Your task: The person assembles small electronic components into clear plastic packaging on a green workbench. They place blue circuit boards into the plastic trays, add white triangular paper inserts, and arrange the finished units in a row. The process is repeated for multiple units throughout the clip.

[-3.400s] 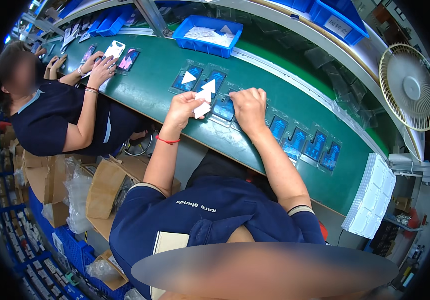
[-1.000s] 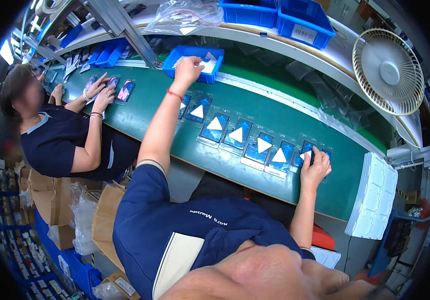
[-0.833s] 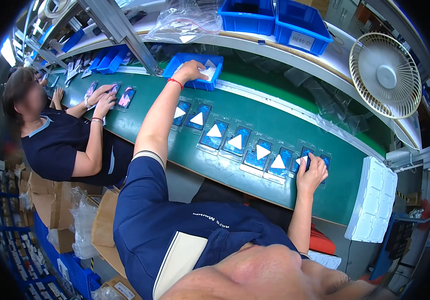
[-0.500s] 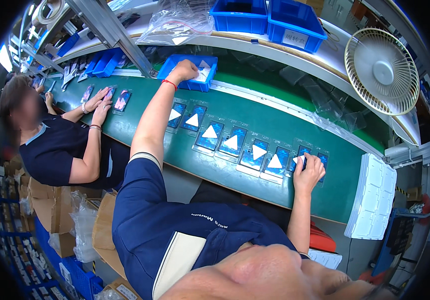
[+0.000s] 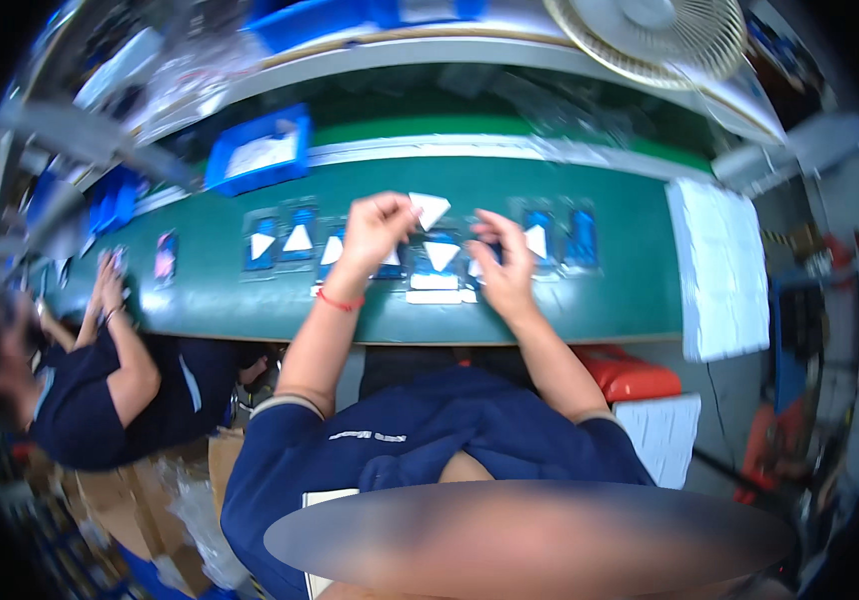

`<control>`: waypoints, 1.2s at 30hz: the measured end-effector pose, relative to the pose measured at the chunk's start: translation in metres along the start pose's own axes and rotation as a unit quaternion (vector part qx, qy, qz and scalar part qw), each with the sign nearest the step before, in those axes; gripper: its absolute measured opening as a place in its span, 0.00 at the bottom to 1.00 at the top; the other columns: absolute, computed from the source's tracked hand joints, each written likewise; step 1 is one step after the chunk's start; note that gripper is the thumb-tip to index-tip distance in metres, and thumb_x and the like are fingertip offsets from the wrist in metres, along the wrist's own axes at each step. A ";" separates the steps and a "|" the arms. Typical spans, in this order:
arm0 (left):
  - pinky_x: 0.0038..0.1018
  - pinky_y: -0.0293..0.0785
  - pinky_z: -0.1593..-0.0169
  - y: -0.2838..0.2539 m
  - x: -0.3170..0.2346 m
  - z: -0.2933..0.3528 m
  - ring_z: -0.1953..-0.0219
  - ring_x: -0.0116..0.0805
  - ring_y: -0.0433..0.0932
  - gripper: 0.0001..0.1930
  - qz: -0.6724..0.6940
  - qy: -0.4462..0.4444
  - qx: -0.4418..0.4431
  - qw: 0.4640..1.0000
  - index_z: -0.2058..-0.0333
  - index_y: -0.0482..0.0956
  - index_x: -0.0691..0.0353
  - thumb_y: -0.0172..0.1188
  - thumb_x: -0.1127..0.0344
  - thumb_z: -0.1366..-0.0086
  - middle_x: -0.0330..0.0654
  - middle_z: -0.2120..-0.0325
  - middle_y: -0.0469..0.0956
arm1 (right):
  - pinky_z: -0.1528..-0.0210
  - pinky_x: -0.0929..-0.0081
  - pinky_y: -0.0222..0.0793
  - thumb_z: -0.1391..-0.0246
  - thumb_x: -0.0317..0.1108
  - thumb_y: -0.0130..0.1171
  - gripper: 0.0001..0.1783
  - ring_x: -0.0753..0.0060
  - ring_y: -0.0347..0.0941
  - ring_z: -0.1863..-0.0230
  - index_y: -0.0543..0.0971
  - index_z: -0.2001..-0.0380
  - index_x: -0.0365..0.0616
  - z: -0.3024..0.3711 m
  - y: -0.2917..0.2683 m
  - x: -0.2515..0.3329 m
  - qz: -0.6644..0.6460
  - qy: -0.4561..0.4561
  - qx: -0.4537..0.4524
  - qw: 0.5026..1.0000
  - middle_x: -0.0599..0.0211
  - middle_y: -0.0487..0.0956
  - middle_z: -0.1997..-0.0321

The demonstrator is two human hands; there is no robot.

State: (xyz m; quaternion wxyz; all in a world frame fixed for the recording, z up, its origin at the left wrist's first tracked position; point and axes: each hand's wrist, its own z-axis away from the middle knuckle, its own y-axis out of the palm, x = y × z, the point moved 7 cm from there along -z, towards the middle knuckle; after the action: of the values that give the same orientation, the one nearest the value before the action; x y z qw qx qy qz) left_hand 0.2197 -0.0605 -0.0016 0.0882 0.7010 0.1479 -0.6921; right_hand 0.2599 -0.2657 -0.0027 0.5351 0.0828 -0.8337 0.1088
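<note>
My left hand [image 5: 378,232] is closed in a pinch on the corner of a white triangular piece [image 5: 432,210], held above the row of phones. My right hand [image 5: 507,262] hovers just right of it, fingers apart and holding nothing I can see. Below lie several dark-blue-screened phones in clear sleeves. White triangles rest on most of them, including the phone [image 5: 300,219] at left and the phone [image 5: 540,218] right of my right hand. The rightmost phone [image 5: 581,245] shows no triangle. My hands partly cover the middle phones, and motion blurs the picture.
On the green bench [image 5: 630,300] stands a blue bin [image 5: 218,174] with white pieces inside. White molded trays [image 5: 720,270] lie at the right end. A fan [image 5: 650,65] is on the shelf above. A co-worker [image 5: 100,410] works at left. A red seat [image 5: 630,374] is below.
My left hand has come from the blue bin to the middle, bringing a white triangle. My right hand has left the phones at the right end and opened. The view has turned.
</note>
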 end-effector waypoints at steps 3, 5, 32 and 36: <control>0.17 0.70 0.72 0.075 0.023 0.036 0.74 0.20 0.74 0.05 0.127 -0.031 0.042 0.990 0.67 0.80 0.66 0.61 0.69 0.35 0.36 0.75 0.79 | 0.56 0.72 0.68 0.49 0.27 0.64 0.09 0.68 0.75 0.61 0.80 0.63 0.42 0.005 0.001 -0.005 -0.005 0.016 0.012 1.000 0.65 0.80 0.66; 0.24 0.75 0.62 0.088 0.025 0.051 0.68 0.29 0.77 0.15 -0.009 -0.011 0.036 0.999 0.56 0.79 0.68 0.65 0.68 0.39 0.41 0.70 0.80 | 0.62 0.79 0.70 0.47 0.27 0.62 0.06 0.76 0.76 0.64 0.81 0.65 0.40 0.003 -0.025 -0.018 -0.057 0.076 -0.028 0.995 0.65 0.81 0.68; 0.71 0.34 0.38 -0.019 0.010 0.092 0.31 0.65 0.42 0.42 -0.559 0.055 -0.242 0.791 0.39 0.67 0.55 0.62 0.35 0.47 0.61 0.36 0.53 | 0.31 0.39 0.40 0.59 0.59 0.67 0.40 0.43 0.46 0.28 0.72 0.40 0.64 0.002 -0.090 -0.025 0.477 -0.107 0.293 0.822 0.50 0.56 0.30; 0.69 0.31 0.37 -0.079 0.028 0.094 0.30 0.62 0.42 0.40 -0.578 -0.015 -0.269 0.770 0.37 0.64 0.53 0.57 0.36 0.43 0.58 0.35 0.53 | 0.31 0.39 0.40 0.58 0.57 0.67 0.40 0.41 0.47 0.29 0.71 0.40 0.63 0.006 -0.078 -0.024 0.481 -0.113 0.290 0.819 0.49 0.56 0.30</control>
State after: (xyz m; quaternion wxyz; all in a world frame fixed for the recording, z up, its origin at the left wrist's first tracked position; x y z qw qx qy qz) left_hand 0.1050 -0.0147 -0.0251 -0.1418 0.4203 0.7038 -0.5549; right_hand 0.2842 -0.3419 -0.0200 0.2679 -0.1662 -0.7519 0.5790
